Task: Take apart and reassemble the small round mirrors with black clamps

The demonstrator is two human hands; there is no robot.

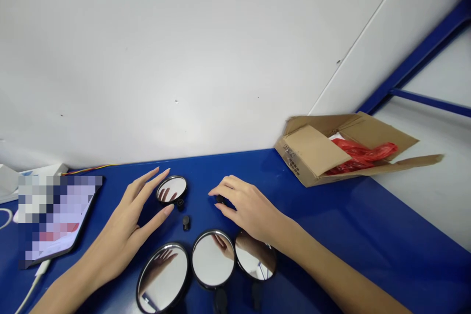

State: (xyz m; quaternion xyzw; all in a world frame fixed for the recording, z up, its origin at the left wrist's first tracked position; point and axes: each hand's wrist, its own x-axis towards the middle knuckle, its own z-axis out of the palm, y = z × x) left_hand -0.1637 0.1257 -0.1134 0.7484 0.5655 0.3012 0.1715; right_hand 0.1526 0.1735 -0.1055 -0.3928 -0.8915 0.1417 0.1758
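Mirror just beside left hand; right hand well apart from it.
Mirror lies right of the left fingers, thumb and fingers spread apart about its left side; contact cannot be told. Its joint sits at the lower-right rim, near the thumb tip; axis from rim to joint slants toward the person. Right fingers curl over dark piece, clamped or not, cannot tell. Stub sits between the hands, nearer the left thumb.

Bright light, soft glare on wall
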